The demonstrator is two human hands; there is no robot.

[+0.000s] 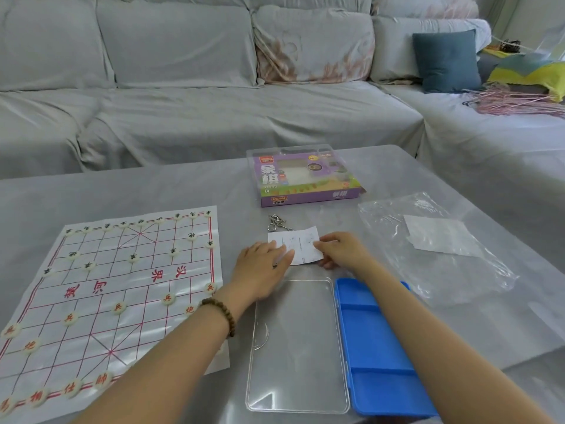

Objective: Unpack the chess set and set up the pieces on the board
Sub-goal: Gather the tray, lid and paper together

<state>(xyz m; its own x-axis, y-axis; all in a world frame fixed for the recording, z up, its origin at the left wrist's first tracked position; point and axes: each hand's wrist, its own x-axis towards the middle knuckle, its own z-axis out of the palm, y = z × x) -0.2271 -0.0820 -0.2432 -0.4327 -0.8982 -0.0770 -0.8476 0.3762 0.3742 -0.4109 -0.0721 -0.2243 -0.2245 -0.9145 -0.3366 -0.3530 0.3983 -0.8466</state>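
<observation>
Grey worktop (91,194). At left, board sheet (137,270) lying flat, pieces (168,298) set on both halves. Near edge, clear lid (296,347) beside blue tray (376,347). Far side, purple box (305,179). Centre, left grip (263,267) and right grip (339,249) each pinching paper slip (301,244).

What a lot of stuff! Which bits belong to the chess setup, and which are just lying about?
Chess job: board, pieces, purple box, blue tray, clear lid, plastic bag, paper slip held by left hand and right hand.
Lying about: metal rings, blue cushion, yellow cloth, sofa.
</observation>
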